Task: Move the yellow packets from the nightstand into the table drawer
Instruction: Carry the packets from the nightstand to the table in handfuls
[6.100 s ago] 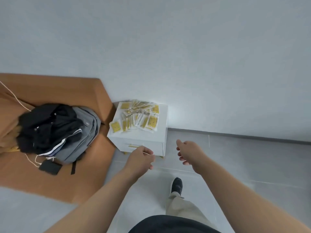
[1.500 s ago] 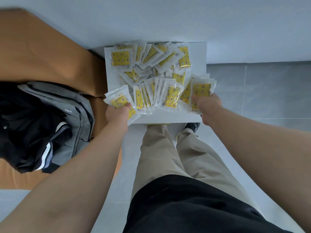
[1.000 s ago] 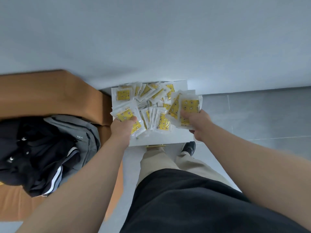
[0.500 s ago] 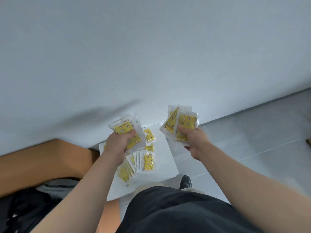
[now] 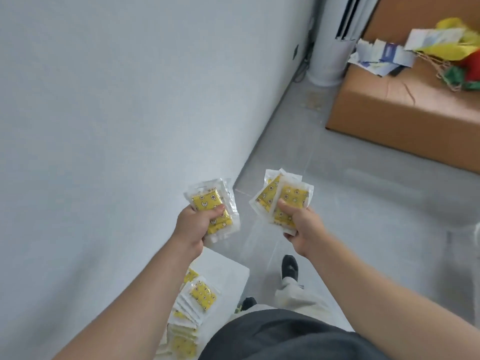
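Now the carry is in hand. The left hand (image 5: 193,224) clenches one bundle of yellow packets (image 5: 211,207), the right hand (image 5: 298,224) grips a second bundle (image 5: 281,197), both held up over the grey floor (image 5: 363,203) beyond the nightstand (image 5: 226,268). More packets (image 5: 197,300) lie along the nightstand's wall-side edge. No table drawer is in view, so the next move likely calls for walking to it, then a return trip.
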### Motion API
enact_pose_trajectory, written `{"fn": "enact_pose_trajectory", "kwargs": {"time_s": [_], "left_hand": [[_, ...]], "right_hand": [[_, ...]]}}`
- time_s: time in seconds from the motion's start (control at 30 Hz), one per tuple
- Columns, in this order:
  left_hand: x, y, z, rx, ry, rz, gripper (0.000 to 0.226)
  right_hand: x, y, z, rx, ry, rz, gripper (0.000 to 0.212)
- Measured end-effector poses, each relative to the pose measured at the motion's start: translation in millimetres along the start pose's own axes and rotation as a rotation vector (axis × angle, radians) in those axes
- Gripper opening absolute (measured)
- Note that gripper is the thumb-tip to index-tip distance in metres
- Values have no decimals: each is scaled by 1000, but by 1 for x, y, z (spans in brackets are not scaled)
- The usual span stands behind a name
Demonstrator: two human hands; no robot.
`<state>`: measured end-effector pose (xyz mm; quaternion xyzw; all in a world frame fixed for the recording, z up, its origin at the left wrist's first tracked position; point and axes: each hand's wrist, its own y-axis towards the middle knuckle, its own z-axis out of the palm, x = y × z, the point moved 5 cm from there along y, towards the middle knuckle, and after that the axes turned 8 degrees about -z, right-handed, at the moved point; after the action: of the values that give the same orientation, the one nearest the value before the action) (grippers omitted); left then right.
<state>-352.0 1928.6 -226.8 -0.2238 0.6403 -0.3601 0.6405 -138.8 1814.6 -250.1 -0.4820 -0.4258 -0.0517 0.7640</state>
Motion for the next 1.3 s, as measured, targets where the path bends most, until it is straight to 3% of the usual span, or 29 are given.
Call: {"fn": "enact_pose_trajectory", "kwargs": {"time_s": [0.1, 0.27, 0.47, 0.87, 1.3], "left_hand": [[14, 1, 59, 128, 126, -49, 18], [35, -22, 175, 319, 319, -59, 26], [69, -62, 306, 466, 530, -48, 39], [223, -165, 570, 668, 776, -118, 30], [328, -181, 804, 793, 1038, -219, 33]], "right_hand": [[3, -14, -65, -134, 136, -31, 22], [10, -37, -172, -347, 380, -99, 41], [21, -61, -290, -495, 621, -181, 43], [49, -123, -568, -731, 789, -290, 36], [66, -106, -755, -987, 968, -252, 28]]}}
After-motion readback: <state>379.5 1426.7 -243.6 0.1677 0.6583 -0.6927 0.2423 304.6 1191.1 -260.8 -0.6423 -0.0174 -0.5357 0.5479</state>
